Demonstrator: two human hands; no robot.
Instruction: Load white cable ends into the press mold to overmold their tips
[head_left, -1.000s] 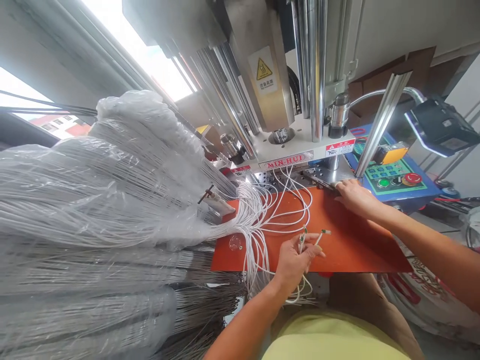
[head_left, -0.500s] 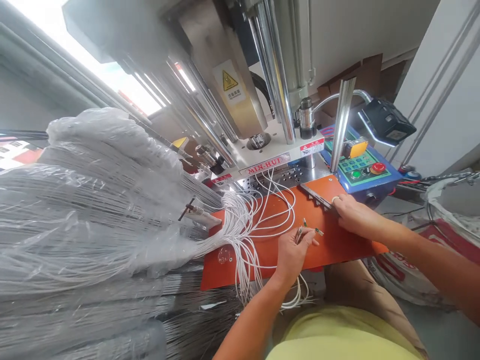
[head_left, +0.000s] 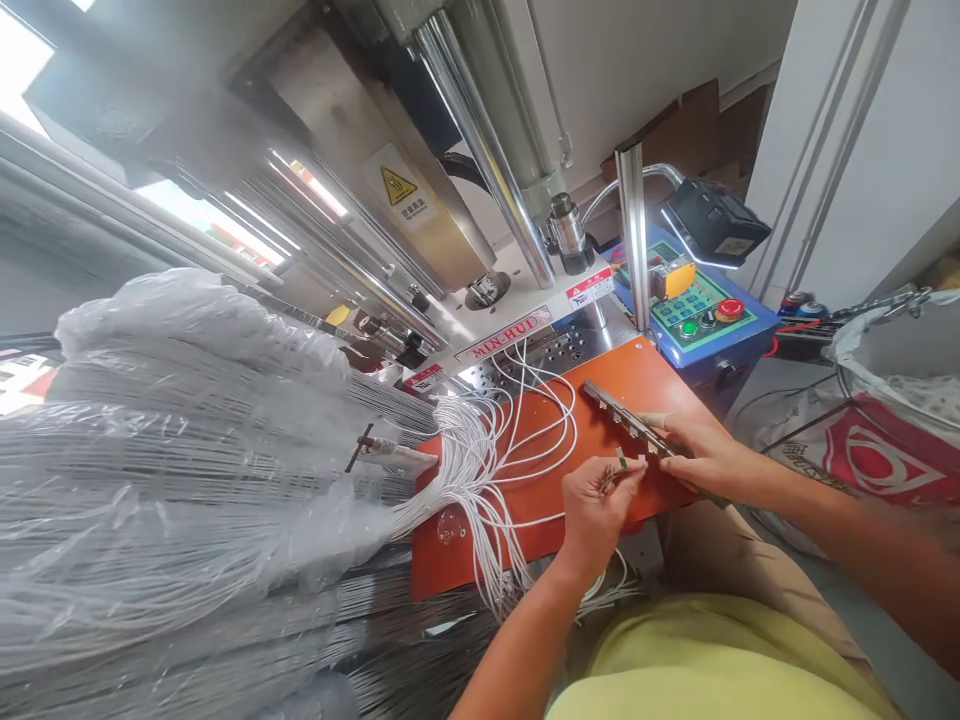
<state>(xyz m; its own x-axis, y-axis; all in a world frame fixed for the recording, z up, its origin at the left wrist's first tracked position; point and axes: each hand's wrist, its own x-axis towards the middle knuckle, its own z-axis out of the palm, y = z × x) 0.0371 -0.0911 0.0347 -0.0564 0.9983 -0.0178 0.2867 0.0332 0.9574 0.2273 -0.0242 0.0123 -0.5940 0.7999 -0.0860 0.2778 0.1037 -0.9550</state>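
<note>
Pinching cables [head_left: 621,459] in left hand [head_left: 596,502], bar [head_left: 619,413] in right [head_left: 703,456], over orange board [head_left: 660,385], window [head_left: 199,206] beyond.

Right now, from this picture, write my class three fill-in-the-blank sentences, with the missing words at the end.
The hand gripping the dark metal bar is the person's ____ one.
The cables fanned over the orange sheet are coloured ____.
The nameplate reads ____ in red letters.
Missing words: right; white; MIN-HUI
</note>
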